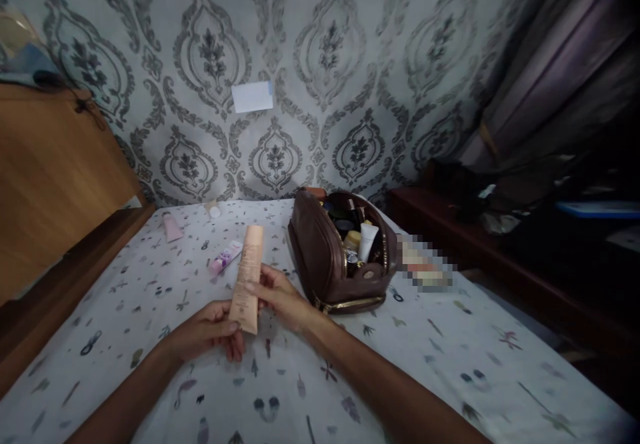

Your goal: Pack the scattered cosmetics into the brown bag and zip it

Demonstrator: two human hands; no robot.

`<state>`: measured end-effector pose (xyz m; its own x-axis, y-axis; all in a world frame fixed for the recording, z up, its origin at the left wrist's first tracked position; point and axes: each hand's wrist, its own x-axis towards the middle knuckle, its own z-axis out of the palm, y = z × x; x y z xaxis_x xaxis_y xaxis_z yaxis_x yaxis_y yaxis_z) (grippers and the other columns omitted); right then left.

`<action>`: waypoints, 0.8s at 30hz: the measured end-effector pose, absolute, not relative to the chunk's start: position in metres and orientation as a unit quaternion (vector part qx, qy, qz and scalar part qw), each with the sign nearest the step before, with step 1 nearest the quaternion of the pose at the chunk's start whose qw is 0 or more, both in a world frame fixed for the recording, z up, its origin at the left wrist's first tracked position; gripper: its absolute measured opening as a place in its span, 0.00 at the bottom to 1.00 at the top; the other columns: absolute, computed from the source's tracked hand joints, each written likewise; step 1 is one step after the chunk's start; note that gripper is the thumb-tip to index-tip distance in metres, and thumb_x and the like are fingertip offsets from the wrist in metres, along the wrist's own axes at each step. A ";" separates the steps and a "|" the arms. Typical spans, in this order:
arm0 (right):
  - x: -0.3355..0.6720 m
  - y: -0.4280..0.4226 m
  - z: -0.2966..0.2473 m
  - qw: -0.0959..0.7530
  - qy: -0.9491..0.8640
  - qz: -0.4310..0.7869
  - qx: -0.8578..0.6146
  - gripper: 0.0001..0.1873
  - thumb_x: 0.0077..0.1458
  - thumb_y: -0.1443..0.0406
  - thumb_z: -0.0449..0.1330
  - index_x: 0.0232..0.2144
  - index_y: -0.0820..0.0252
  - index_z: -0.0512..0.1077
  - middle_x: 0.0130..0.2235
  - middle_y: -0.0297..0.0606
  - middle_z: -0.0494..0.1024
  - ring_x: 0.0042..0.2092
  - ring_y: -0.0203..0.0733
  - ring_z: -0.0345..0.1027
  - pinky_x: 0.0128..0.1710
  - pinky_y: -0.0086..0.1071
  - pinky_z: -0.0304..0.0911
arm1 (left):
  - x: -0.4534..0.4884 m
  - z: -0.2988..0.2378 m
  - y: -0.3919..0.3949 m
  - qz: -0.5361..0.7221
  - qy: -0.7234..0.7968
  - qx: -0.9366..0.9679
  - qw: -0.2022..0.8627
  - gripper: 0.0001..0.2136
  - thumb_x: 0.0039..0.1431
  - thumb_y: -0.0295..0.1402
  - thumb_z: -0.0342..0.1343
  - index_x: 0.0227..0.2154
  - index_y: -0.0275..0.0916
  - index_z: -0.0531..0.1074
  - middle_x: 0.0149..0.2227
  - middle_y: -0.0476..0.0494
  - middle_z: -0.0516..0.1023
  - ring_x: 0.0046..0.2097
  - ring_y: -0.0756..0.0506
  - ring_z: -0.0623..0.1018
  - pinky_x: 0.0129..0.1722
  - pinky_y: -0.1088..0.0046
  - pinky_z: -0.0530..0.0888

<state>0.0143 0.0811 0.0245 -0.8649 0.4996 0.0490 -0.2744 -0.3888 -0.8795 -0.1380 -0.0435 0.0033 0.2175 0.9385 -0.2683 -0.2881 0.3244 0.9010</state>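
A peach-coloured cosmetic tube (248,272) stands upright over the bed, held by both my hands. My left hand (207,329) pinches its lower end from the left. My right hand (281,295) grips its middle from the right, fingers wrapped round it. Just right of my hands an open brown toiletry bag (320,251) lies on the sheet, with a white tube (368,240) and several small jars and bottles inside.
The bed sheet (450,357) is white with small prints. A small pink and white tube (225,257), a pink tube (172,227) and a little white item (214,210) lie farther back. A wooden headboard (55,177) stands left; dark furniture and curtains fill the right.
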 end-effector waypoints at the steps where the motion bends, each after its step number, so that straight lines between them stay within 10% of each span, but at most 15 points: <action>1: 0.015 0.080 0.026 0.226 -0.519 0.817 -0.105 0.28 0.37 0.50 0.73 0.38 0.58 0.73 0.30 0.29 0.74 0.25 0.30 0.62 0.21 0.22 0.57 | -0.138 0.003 -0.043 0.447 0.439 0.373 0.685 0.20 0.51 0.42 0.68 0.41 0.33 0.73 0.26 0.40 0.83 0.26 0.46 0.82 0.24 0.78 0.74; 24: 0.141 0.072 0.054 0.332 -0.748 0.571 -0.067 0.20 0.52 0.54 0.65 0.42 0.61 0.74 0.35 0.34 0.72 0.32 0.35 0.64 0.31 0.26 0.61 | -0.077 0.068 0.006 0.354 0.590 0.523 0.503 0.17 0.47 0.50 0.65 0.33 0.42 0.82 0.29 0.43 0.81 0.35 0.38 0.78 0.36 0.64 0.77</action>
